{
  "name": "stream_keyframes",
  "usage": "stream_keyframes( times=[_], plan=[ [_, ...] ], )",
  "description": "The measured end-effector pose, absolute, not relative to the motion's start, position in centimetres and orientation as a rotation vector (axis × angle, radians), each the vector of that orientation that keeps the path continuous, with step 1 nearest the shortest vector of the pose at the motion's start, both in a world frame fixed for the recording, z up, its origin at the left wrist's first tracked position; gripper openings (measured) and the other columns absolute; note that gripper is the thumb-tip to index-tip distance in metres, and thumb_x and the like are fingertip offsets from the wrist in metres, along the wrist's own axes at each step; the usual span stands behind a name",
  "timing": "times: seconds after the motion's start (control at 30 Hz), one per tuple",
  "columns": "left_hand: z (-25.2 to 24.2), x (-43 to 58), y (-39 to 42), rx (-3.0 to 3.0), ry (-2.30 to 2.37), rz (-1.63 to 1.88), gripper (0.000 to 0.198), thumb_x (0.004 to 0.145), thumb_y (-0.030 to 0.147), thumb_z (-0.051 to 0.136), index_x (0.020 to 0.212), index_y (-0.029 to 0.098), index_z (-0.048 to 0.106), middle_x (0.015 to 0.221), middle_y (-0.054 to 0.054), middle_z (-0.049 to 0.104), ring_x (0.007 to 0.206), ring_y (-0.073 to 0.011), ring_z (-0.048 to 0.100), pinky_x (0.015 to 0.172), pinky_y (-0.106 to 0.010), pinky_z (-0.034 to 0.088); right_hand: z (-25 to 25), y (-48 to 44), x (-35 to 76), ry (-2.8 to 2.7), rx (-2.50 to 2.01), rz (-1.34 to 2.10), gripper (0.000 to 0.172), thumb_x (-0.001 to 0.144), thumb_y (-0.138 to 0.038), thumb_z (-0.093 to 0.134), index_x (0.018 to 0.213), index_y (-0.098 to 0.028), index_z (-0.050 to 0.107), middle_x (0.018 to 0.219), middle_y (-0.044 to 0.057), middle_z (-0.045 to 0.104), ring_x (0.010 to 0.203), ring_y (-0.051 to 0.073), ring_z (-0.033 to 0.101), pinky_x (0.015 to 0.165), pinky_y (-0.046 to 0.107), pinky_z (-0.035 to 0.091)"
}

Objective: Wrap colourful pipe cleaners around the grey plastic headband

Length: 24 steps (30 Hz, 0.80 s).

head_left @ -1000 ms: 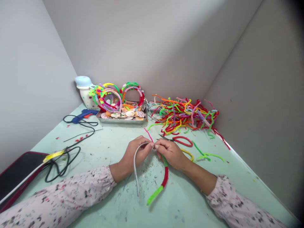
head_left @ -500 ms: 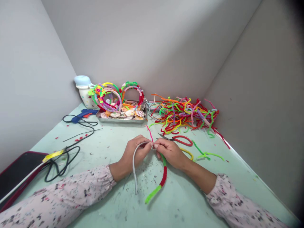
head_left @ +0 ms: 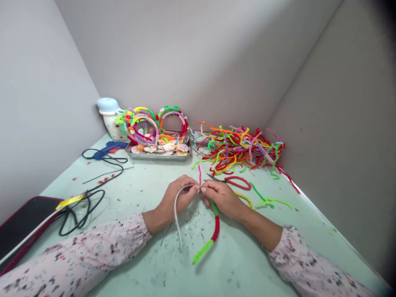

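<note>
Holding part-wrapped headband (head_left: 215, 230): left grip (head_left: 180, 194) pinched on bare side, right grip (head_left: 222, 199) pinched on coloured side; pink pipe cleaner (head_left: 199, 174) between.

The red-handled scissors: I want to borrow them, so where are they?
In the head view, the red-handled scissors lie on the table right of centre, beyond the right hand and in front of the pile of fuzzy strips.

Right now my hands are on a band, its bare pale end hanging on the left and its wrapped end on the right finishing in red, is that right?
Not quite: the head view shows the wrapped end finishing in bright green, not red. The rest stands: left hand and right hand are on the band.
</note>
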<state>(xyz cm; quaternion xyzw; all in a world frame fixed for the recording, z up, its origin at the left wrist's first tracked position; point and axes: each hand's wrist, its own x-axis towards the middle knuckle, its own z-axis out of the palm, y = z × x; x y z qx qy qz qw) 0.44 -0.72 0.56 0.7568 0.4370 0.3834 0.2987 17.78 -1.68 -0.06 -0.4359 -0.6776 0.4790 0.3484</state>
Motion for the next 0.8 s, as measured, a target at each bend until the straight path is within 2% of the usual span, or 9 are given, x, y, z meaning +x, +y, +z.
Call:
stream_keyframes(
  times=[0.1,0.3,0.8],
  plan=[
    [0.33,0.47,-0.67,1.965,1.145,1.033,0.015,0.082,0.024,0.051,0.079,0.015,0.064,0.076,-0.001,0.06,0.069,-0.0114,0.056,0.063,-0.02,0.043,-0.05,-1.65,17.78,-1.716,-1.131,1.292,0.022,0.086,-0.031,0.046,0.07,-0.018,0.052,0.054,-0.003,0.053,0.047,0.01,0.047,0.049,0.021,0.038],
    [0.33,0.49,-0.81,1.915,1.108,1.038,0.013,0.081,0.02,0.052,0.079,0.014,0.063,0.077,-0.001,0.06,0.071,-0.011,0.057,0.065,-0.02,0.044,-0.1,-1.69,17.8,-1.744,-1.129,1.283,0.021,0.086,-0.029,0.046,0.07,-0.017,0.053,0.055,-0.003,0.054,0.049,0.009,0.048,0.052,0.021,0.038],
    [0.66,0.24,-0.71,2.0,1.077,1.015,0.017,0.083,0.023,0.049,0.08,0.016,0.065,0.077,-0.001,0.06,0.073,-0.0118,0.056,0.067,-0.021,0.042,-0.07,-1.66,17.78,-1.726,-1.123,1.327,0.02,0.085,-0.029,0.046,0.07,-0.018,0.052,0.053,-0.003,0.054,0.047,0.009,0.047,0.051,0.021,0.038]
  ],
)
